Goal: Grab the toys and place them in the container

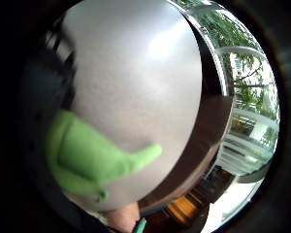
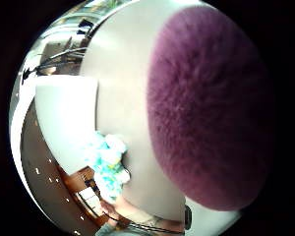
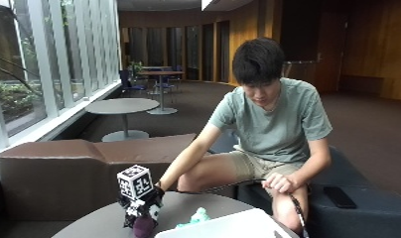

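Note:
In the outside view my gloved right hand [image 3: 148,201] is low over the round grey table [image 3: 95,225] and grips a purple plush toy [image 3: 143,227] from above. The toy's fuzzy purple body [image 2: 211,113] fills much of the thumb side palm view. A green plush piece [image 1: 87,155] shows close to the palm in the little finger side view; it seems to belong to the same toy. A teal and white toy [image 3: 199,216] lies on the table beside the white container [image 3: 220,225]. The same teal toy [image 2: 105,164] also lies by the container's white wall [image 2: 64,118].
A brown bench [image 3: 62,168] stands behind the table, with windows beyond. The person's bare left hand [image 3: 280,182] rests on their knee. A phone [image 3: 339,197] lies on the dark seat beside them.

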